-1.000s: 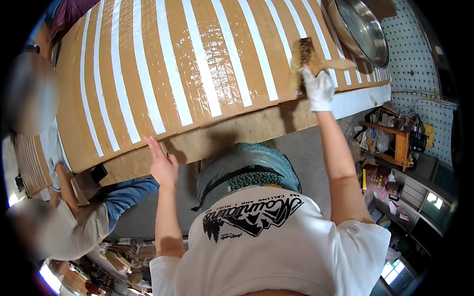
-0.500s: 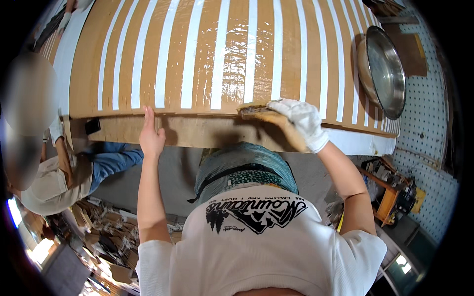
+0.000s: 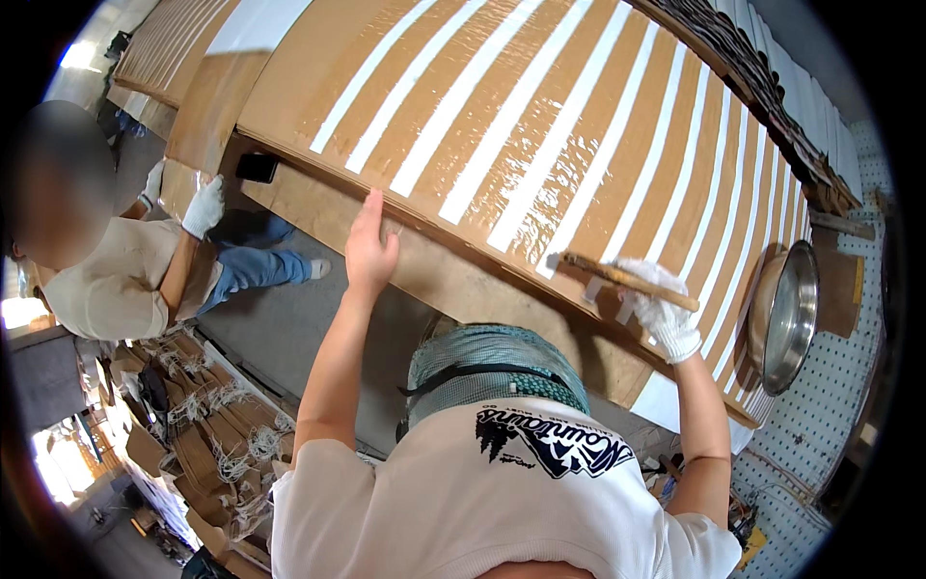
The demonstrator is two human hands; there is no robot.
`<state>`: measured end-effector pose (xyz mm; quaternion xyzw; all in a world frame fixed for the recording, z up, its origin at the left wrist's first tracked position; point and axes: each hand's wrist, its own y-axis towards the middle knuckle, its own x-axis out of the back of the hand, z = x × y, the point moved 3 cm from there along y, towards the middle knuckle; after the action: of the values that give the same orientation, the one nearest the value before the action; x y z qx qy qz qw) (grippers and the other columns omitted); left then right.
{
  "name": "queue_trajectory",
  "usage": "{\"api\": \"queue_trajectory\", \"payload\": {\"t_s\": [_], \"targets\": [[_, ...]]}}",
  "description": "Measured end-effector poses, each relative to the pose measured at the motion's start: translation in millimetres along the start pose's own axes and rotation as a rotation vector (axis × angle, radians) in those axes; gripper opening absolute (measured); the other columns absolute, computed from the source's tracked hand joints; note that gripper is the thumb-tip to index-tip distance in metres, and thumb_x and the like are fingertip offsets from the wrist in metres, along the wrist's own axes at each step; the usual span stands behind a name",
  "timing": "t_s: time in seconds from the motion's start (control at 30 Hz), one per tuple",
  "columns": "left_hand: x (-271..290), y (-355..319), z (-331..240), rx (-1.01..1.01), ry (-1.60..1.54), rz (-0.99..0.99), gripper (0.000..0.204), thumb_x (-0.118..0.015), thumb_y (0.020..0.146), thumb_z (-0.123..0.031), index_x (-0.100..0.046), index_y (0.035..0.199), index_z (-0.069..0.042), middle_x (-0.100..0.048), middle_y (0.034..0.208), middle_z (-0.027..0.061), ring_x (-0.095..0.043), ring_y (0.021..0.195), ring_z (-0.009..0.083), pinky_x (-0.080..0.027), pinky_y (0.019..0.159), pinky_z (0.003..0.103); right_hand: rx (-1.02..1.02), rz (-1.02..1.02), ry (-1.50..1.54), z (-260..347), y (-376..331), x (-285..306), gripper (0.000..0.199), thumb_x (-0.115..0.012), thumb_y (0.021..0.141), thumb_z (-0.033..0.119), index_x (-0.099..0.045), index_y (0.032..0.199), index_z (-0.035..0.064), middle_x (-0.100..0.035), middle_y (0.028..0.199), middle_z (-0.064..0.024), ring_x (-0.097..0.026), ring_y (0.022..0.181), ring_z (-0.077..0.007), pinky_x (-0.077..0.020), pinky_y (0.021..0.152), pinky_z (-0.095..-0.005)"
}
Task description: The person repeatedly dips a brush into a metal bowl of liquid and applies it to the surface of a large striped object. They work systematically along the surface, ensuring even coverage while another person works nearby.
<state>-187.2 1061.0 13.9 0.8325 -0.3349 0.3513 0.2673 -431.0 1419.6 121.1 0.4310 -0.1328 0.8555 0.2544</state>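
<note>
Brown cardboard sheets with white stripes (image 3: 598, 217) lie across the table in front of me, their middle shiny and wet. My left hand (image 3: 371, 249) is bare, its fingers stretched out against the near edge of the cardboard. Over that edge, farther right, my right hand (image 3: 666, 323) wears a white glove and is closed around a wooden-handled brush (image 3: 632, 280). The brush is held slantwise; its working end is dark and hard to make out. To the right of the glove, a round metal basin (image 3: 793, 323) rests on the striped cardboard.
At the left, a person with white gloves (image 3: 204, 207) holds a brown cardboard piece (image 3: 180, 185). A flat black object (image 3: 257, 168) lies beside the cardboard. Cardboard scraps and tangled string (image 3: 231, 463) lie behind on the left. A perforated panel (image 3: 839, 396) stands at the right.
The view has turned, so the table now slants down to the right. My right hand has lifted the brush off the near edge and tilted it; my left hand stays at the edge.
</note>
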Motion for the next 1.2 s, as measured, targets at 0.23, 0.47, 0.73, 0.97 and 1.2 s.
{"api": "queue_trajectory", "payload": {"t_s": [0.23, 0.47, 0.73, 0.97, 1.2], "targets": [[-1.1, 41.6, 35.5, -0.028, 0.124, -0.076, 0.057, -0.053, 0.076, -0.002, -0.049, 0.132, 0.004, -0.051, 0.136, 0.0193, -0.049, 0.125, 0.0359, -0.040, 0.105, 0.043, 0.328, -0.142, 0.087, 88.6, 171.2, -53.9, 0.040, -0.070, 0.085, 0.021, -0.062, 0.123, 0.0098, -0.066, 0.107, -0.0127, -0.065, 0.090, -0.0292, -0.0529, 0.080, -0.0350], [5.0, 42.7, 47.4, -0.082, 0.178, -0.044, 0.059, -0.053, 0.073, 0.000, -0.052, 0.132, 0.002, -0.052, 0.136, 0.0172, -0.051, 0.124, 0.0347, -0.043, 0.101, 0.042, 0.245, 0.215, -0.465, 107.5, 125.7, -112.8, 0.051, -0.064, 0.078, 0.016, -0.057, 0.129, 0.0176, -0.064, 0.114, -0.0081, -0.065, 0.096, -0.0236, -0.0545, 0.075, -0.0314], [6.5, 51.9, 38.0, -0.111, 0.279, 0.009, 0.059, -0.055, 0.072, -0.002, -0.052, 0.130, 0.005, -0.052, 0.135, 0.0186, -0.053, 0.122, 0.0357, -0.045, 0.100, 0.042, -0.053, -0.194, -0.008, 123.1, 268.6, -105.6, 0.058, -0.070, 0.081, 0.051, -0.057, 0.062, -0.0019, -0.050, 0.054, -0.0171, -0.052, 0.047, -0.0261, -0.0440, 0.047, -0.0381], [6.9, 57.6, 32.6, -0.093, 0.387, 0.099, 0.055, -0.053, 0.073, 0.000, -0.054, 0.128, 0.005, -0.053, 0.134, 0.0170, -0.053, 0.123, 0.0341, -0.046, 0.100, 0.041, -0.281, 0.009, 0.059, 74.1, 385.8, -111.8, 0.046, -0.058, 0.085, 0.052, -0.062, 0.093, 0.0059, -0.066, 0.096, -0.0179, -0.064, 0.093, -0.0341, -0.0512, 0.085, -0.0428], [1.9, 53.9, 34.8, -0.101, 0.390, 0.110, 0.057, -0.052, 0.072, 0.004, -0.054, 0.128, 0.005, -0.052, 0.135, 0.0185, -0.051, 0.125, 0.0344, -0.045, 0.102, 0.041, -0.764, -0.644, 0.289, -131.4, 321.7, 22.3, 0.053, -0.071, 0.081, 0.040, -0.064, 0.109, -0.0041, -0.068, 0.108, -0.0160, -0.064, 0.095, -0.0238, -0.0495, 0.086, -0.0368]]}}
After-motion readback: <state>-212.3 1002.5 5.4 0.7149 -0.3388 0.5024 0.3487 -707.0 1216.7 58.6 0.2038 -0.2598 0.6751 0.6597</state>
